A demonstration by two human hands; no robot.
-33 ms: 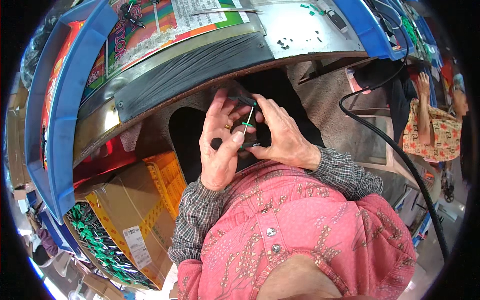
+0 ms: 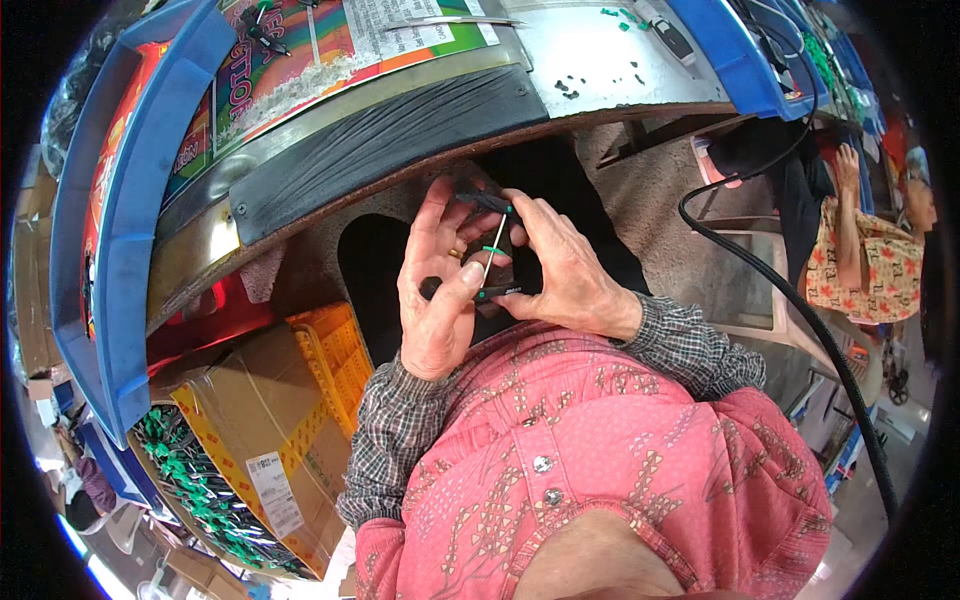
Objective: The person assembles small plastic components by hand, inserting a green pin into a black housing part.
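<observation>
Far left: blue plastic bin (image 2: 130, 220), smooth-walled and angular, unmoved since the earlier frame. Lower left: cardboard box (image 2: 250, 395), brown and yellow-edged, beside an orange lattice crate (image 2: 335, 360). Centre: left hand (image 2: 438, 300), fingers curled, thumb pressed against a small tool (image 2: 494, 250), black at both ends; slightly more of its thin, straight rod (image 2: 489, 266) shows than before, and the pale marking on its lower end shows less. The tool, bearing a green crosspiece, lies between both hands, below the metal-topped bench (image 2: 600, 50). Right hand (image 2: 570, 265), index finger and thumb pinching the tool end to end, cuff (image 2: 685, 345) of checked cloth. Right: smooth black cable (image 2: 800, 300), curved.
</observation>
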